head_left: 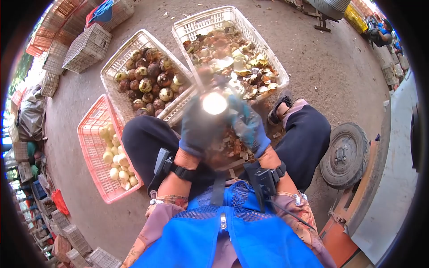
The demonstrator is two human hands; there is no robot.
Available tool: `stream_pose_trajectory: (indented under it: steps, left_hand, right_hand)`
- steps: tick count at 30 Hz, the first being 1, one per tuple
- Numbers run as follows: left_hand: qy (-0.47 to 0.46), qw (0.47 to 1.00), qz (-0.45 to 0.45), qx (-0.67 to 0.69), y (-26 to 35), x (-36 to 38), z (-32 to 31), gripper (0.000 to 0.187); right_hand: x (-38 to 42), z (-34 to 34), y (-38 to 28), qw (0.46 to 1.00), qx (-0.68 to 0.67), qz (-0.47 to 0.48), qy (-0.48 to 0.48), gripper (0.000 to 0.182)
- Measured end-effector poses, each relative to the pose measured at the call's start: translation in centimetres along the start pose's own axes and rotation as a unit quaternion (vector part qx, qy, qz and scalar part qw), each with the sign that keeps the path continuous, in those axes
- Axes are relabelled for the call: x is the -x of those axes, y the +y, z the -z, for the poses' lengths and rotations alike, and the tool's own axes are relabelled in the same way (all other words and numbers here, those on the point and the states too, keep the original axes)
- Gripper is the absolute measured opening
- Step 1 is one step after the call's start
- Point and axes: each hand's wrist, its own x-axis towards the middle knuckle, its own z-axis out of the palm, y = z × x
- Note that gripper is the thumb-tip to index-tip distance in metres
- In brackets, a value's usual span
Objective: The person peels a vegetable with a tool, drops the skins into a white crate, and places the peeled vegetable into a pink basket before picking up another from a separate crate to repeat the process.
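Both my hands wear dark blue gloves and meet in front of my lap. My left hand (197, 127) cups a round pale fruit (215, 103), its cut face bright. My right hand (248, 128) is closed beside it around a knife handle; the blade (196, 76) shows as a blurred streak rising above the fruit. Peel scraps (231, 149) lie piled between my knees under the hands.
A white crate (117, 67) of unpeeled brown fruit stands ahead left, a white crate (250, 27) of husks and peel ahead right, a pink crate (91, 134) of peeled pale fruit at my left. A wheel (345, 154) sits right. Empty crates (87, 47) are stacked far left.
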Motion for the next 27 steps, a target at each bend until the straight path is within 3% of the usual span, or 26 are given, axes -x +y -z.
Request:
stream_pose_trajectory:
  steps: [1,2,3,4,5,6,7,8,9,10,11,12,14,15,16,17,18,19,20,21,22,24,26,27]
  left_hand:
    - [0.000,1.000,-0.003,0.000,0.2,-0.1,-0.6,0.033]
    - [0.025,0.888,0.238,0.392,0.6,-0.3,-1.4,0.037]
    - [0.044,0.576,0.426,0.696,0.9,-0.3,-1.8,0.041]
    - [0.043,0.577,0.426,0.696,1.1,-0.4,-1.7,0.041]
    - [0.052,0.565,0.418,0.710,1.1,-0.6,-1.5,0.042]
    - [0.061,0.552,0.410,0.724,1.1,-0.6,-1.4,0.042]
    - [0.061,0.552,0.410,0.723,0.8,-0.5,-1.3,0.042]
    - [0.045,0.843,0.251,0.474,0.3,-0.1,-1.2,0.040]
    - [0.023,0.988,0.048,0.143,-0.1,0.0,-1.4,0.038]
    - [0.022,0.988,0.047,0.143,-0.1,0.2,-2.3,0.038]
    - [0.060,0.854,0.248,0.453,0.1,0.5,-3.7,0.036]
    - [0.088,0.587,0.410,0.692,0.1,0.6,-4.4,0.034]
    - [0.083,0.560,0.402,0.720,1.2,-0.7,-2.0,0.032]
    - [0.082,0.531,0.392,0.747,1.5,-1.2,-1.1,0.030]
    - [0.080,0.534,0.391,0.746,1.2,-1.3,-1.2,0.030]
    - [0.082,0.594,0.393,0.697,0.9,-1.3,-1.5,0.028]
    - [0.086,0.650,0.393,0.645,0.5,-1.2,-2.0,0.026]
    - [0.072,0.644,0.380,0.660,0.6,-1.3,-2.4,0.026]
    - [0.072,0.645,0.379,0.660,0.3,-1.2,-2.3,0.026]
    - [0.043,0.905,0.189,0.379,0.3,-1.7,-1.3,0.027]
    - [0.005,0.999,-0.034,0.027,0.2,-1.9,-0.7,0.028]
    - [-0.023,0.999,-0.033,0.035,0.1,-2.0,-0.7,0.032]
    - [-0.050,0.997,-0.032,0.044,0.8,-2.4,-0.5,0.036]
    - [-0.060,0.986,0.103,0.115,1.8,-3.0,0.2,0.040]
  right_hand:
    - [0.1,-0.5,-1.3,0.999,0.024,0.027,0.007,0.042]
    - [-0.2,-0.3,-1.5,0.999,0.024,0.028,0.007,0.042]
    - [-0.7,-0.1,-1.6,0.996,0.057,0.064,-0.012,0.043]
    - [-1.2,0.1,-1.6,0.990,0.091,0.100,-0.031,0.044]
    - [-1.2,0.5,0.9,0.995,-0.069,0.040,-0.053,0.044]
    - [-1.2,0.8,0.6,0.995,-0.069,0.041,-0.052,0.044]
    - [-1.2,1.2,0.1,0.996,-0.062,-0.028,-0.059,0.044]
    - [-1.2,1.4,-0.1,0.992,-0.054,-0.096,-0.066,0.043]
    - [-1.3,1.8,-0.1,0.992,-0.055,-0.096,-0.065,0.043]
    - [-1.5,2.1,0.0,0.994,0.100,-0.041,-0.029,0.040]
    - [-1.8,2.5,0.1,0.968,0.251,0.014,0.008,0.037]
    - [-2.5,2.8,0.0,0.968,0.250,0.015,0.009,0.037]
    - [-4.3,3.9,-0.6,0.863,0.476,0.087,0.143,0.032]
    - [-5.0,5.0,-0.1,0.864,0.475,0.087,0.145,0.032]
    - [-5.8,6.4,0.3,0.912,0.379,0.056,0.149,0.031]
    - [-6.2,7.1,0.8,0.948,0.278,0.026,0.152,0.030]
    - [-5.8,6.6,-0.2,0.948,0.277,0.027,0.156,0.030]
    - [-4.9,5.7,-2.1,0.985,0.079,-0.079,0.131,0.032]
    - [-4.5,5.1,-3.2,0.971,-0.122,-0.181,0.098,0.034]
    - [-4.3,4.7,0.9,0.947,-0.315,-0.062,0.025,0.036]
    - [-3.9,3.8,0.2,0.947,-0.315,-0.062,0.026,0.036]
    - [-2.0,1.3,-1.5,0.991,-0.129,-0.001,-0.019,0.038]
    - [-1.3,0.9,-2.0,0.990,-0.137,-0.009,0.014,0.039]
    - [-1.1,0.6,-2.3,0.988,-0.144,-0.015,0.046,0.040]
